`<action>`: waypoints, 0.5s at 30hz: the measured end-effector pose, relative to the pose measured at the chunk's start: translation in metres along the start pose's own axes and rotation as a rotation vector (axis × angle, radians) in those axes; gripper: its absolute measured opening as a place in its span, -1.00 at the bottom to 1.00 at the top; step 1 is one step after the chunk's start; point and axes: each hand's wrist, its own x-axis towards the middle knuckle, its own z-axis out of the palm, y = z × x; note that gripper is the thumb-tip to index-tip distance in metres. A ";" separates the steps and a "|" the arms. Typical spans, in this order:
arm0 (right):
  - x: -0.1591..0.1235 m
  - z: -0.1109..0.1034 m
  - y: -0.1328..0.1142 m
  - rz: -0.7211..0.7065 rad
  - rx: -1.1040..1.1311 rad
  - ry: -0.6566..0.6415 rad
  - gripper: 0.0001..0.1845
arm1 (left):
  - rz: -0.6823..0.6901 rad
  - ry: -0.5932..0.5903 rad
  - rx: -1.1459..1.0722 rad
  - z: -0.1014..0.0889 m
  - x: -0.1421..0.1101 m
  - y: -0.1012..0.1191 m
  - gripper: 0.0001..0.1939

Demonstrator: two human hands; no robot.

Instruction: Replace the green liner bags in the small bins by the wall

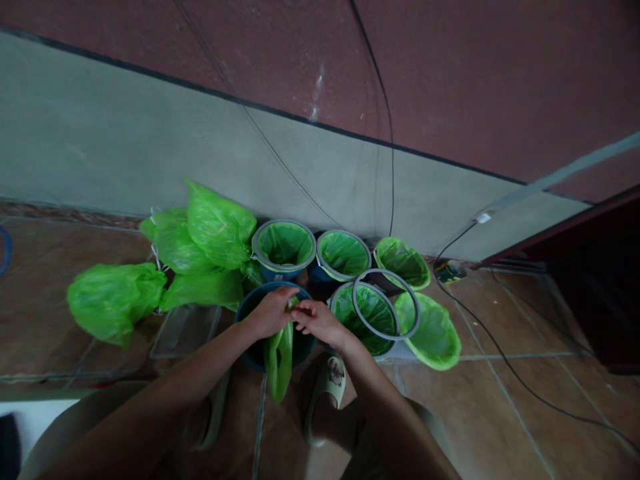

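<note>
My left hand [274, 312] and my right hand [316, 320] meet over a blue trash bin [244, 308] with no liner over its rim. Between them hangs a folded green trash bag [279, 363], its lower end dangling past the bin's front edge. The left hand's fingers are closed on the bag's top. My right fingers pinch at the same spot, partly hidden. Right of the bin stands a lined bin [367, 313], with a loose grey ring [356, 303] resting tilted across it. Behind are two more bins lined in green, a left one [286, 243] and a right one [344, 253].
Knotted green bags [117, 297] lie at left near a clear plastic tray [183, 332]. Two green-lined containers, one at the back [403, 261] and one in front [433, 332], stand at right. A black cable [493, 340] crosses the tiled floor; a small can [449, 271] sits by the wall.
</note>
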 end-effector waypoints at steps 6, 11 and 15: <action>0.001 -0.002 -0.004 0.018 0.063 0.051 -0.78 | 0.021 -0.099 -0.130 -0.002 0.000 0.005 -0.63; 0.006 0.003 0.009 0.011 0.034 0.187 -0.82 | 0.003 -0.113 -0.080 0.004 -0.006 0.012 -0.36; 0.010 0.008 0.016 0.017 0.054 0.249 -0.94 | 0.051 -0.077 -0.002 0.011 -0.011 0.015 -0.28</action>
